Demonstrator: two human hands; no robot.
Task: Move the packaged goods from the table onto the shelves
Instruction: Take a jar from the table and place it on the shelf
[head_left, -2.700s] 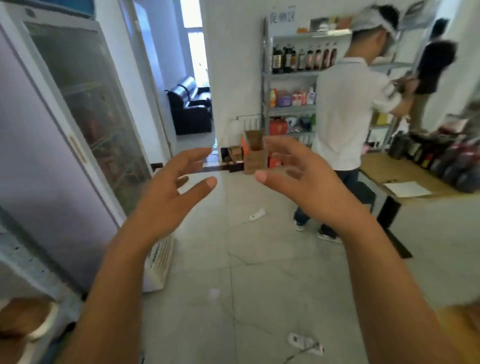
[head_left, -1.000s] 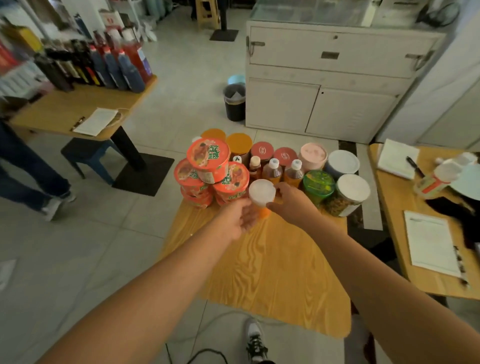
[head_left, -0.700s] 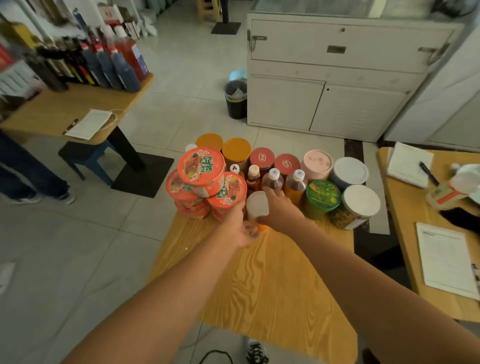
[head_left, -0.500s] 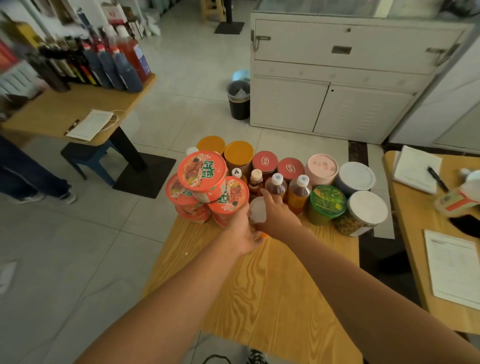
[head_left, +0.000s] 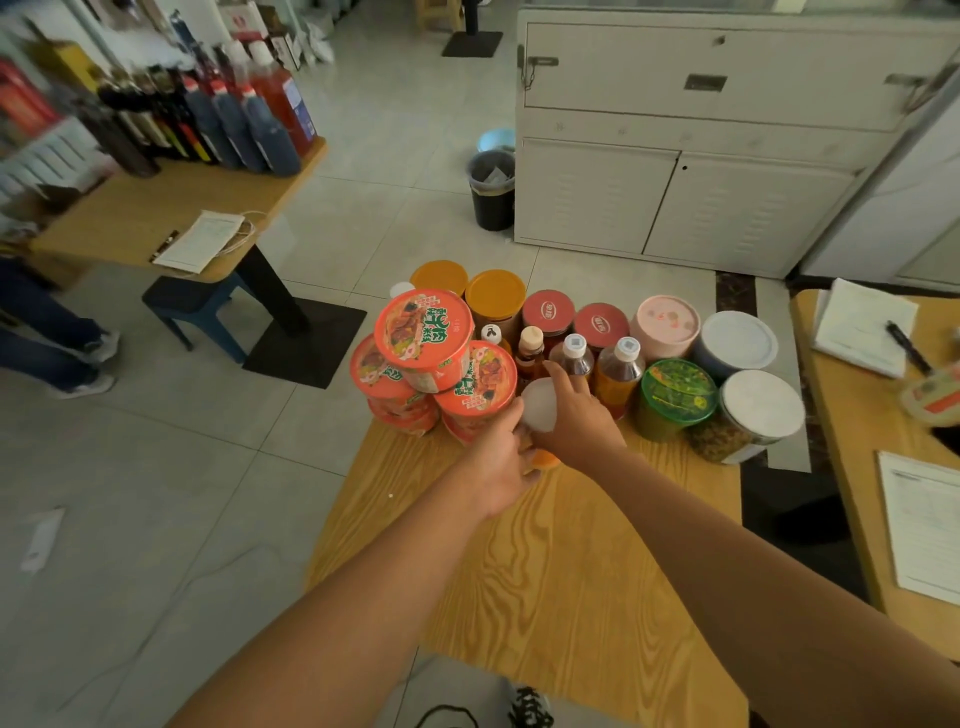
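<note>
Both our hands are on one white-lidded jar (head_left: 539, 410): left hand (head_left: 496, 465) grips its side, right hand (head_left: 576, 428) wraps lid and side. It's low over the bench (head_left: 571, 582); we can't tell if it's lifted. Noodle cups (head_left: 426, 338) left of our hands, bottles (head_left: 621, 371) just beyond, tubs (head_left: 675, 392) right: all unshelved. We judge most of the job remains.

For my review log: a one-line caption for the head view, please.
Left hand and right hand grip a white-lidded orange container on the wooden table, beside stacked noodle cups.
</note>
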